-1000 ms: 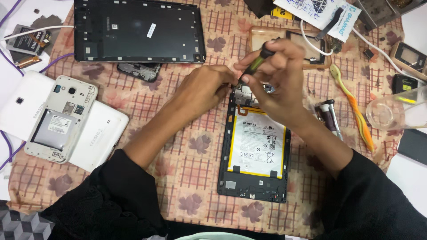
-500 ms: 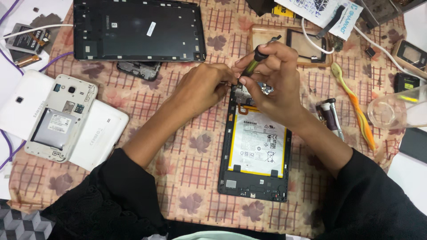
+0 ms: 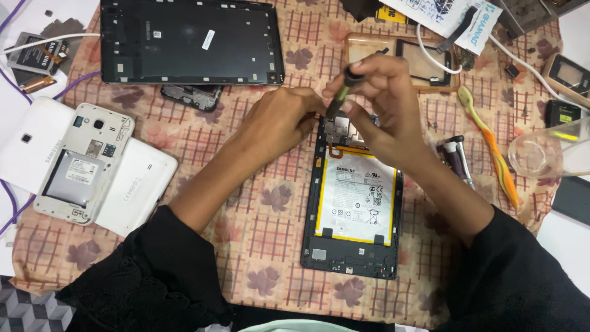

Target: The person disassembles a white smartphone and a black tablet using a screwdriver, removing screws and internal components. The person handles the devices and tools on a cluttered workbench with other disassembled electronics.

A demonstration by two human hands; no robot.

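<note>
— Tablet point(image 3: 353, 203), opened, lies nearest on the cloth, its battery bared, so the back is already off; screws at its top edge look unfinished.
— Hands?
— Right hand point(image 3: 384, 107) pinches a screwdriver point(image 3: 340, 98) there; left hand point(image 3: 279, 120) steadies the frame.
— Containers?
— Clear cup point(image 3: 541, 150), far right; contents unclear.

A large black tablet back cover point(image 3: 190, 40) lies at the top of the patterned cloth point(image 3: 246, 246), with a small dark phone part point(image 3: 190, 96) just below its lower edge. To the left, an opened white phone point(image 3: 83, 163) rests on a white tablet shell point(image 3: 132, 190); to the right lie an orange-and-green toothbrush point(image 3: 491, 147) and a clear plastic cup point(image 3: 544, 154)
</note>
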